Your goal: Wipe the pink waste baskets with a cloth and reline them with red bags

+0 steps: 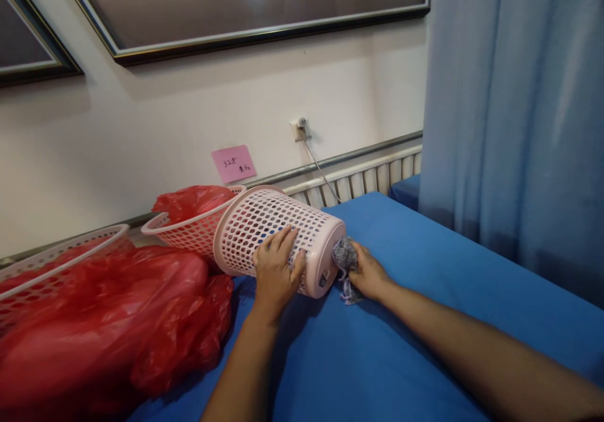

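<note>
A pale pink perforated plastic basket [278,221] lies on its side on the blue-covered bed, with its base facing right. My left hand [278,265] rests against its near wall, fingers spread over the holes. My right hand [367,272] is closed on a grey cloth [345,255], crumpled and fuzzy, which it presses against the basket's base. A loose end of the cloth hangs below the fingers. The far side and the inside of the basket are mostly hidden.
Red plastic bags [165,309] lie heaped at the left, partly over another basket [80,252]. A further pink basket [198,224] with a red liner stands by the wall. Behind the blue bed cover [401,271] are a radiator [372,180] and a plugged-in cord [323,173]; a curtain [509,107] hangs right.
</note>
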A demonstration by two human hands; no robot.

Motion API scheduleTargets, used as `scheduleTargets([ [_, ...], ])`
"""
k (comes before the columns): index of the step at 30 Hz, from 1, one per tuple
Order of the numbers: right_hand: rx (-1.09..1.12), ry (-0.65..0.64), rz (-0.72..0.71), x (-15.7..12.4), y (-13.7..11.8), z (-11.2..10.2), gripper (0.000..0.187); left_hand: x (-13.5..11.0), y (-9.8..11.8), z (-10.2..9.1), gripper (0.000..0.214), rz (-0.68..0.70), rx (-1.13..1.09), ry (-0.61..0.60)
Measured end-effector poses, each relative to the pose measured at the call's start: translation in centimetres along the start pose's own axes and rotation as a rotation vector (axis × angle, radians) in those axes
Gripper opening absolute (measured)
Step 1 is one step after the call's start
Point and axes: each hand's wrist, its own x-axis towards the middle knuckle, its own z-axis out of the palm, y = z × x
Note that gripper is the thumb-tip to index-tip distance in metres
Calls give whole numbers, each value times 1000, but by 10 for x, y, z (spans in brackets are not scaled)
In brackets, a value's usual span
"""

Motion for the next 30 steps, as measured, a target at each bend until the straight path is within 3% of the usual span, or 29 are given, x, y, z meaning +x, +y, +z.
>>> scheduleTargets([
  [5,-1,307,144,29,9,-26,75,0,0,0,45,-10,-6,0],
  [9,-60,339,51,30,2,-32,68,0,2,1,46,-18,-2,4],
  [13,-161,237,-50,21,-9,-25,53,0,4,1,47,-9,-9,7],
  [19,-170,91,-245,17,-21,-33,61,0,3,1,45,0,-13,11],
  [21,-218,-31,-321,14,-27,-42,61,0,2,0,45,1,-14,15],
  [23,-271,-243,-377,9,-32,-49,56,0,2,-1,44,5,-16,13],
  [25,-294,-434,-361,4,-34,-53,52,0,2,-2,44,8,-18,14],
  [26,-293,-459,-322,3,-34,-53,52,0,2,-2,44,10,-18,14],
  [28,-271,-310,-221,5,-32,-51,51,0,1,-3,45,15,-13,14],
  [30,-204,18,-149,11,-30,-49,50,-1,1,-2,48,20,-8,10],
])
